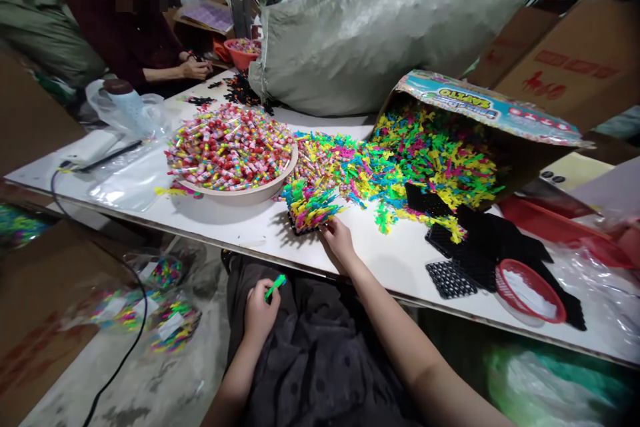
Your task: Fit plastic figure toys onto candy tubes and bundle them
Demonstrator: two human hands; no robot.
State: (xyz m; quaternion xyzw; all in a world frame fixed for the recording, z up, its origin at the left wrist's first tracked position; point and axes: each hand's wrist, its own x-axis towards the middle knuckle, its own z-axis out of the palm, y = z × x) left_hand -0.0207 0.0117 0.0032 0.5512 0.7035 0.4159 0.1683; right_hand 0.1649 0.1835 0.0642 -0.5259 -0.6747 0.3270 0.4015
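Note:
Over my lap, my left hand (261,310) is closed on a small green plastic toy (275,287) with a bit of blue at its end. My right hand (338,240) is at the table's front, its fingers closed on the near right side of a small black tray (301,229). Upright yellow, green, blue and pink plastic toys (311,204) fill that tray closely. Behind it, loose toys of the same colours spill from an open carton (500,110). Left of the tray stands a pale basin (240,196) heaped with red, pink and yellow wrapped pieces.
Black perforated trays (451,279) and a red basket (531,290) lie at the right. A big grey-green sack (380,33) rests across the back. Filled clear bags (175,325) lie on the floor at left. Another person (123,47) sits at the far left, hands together.

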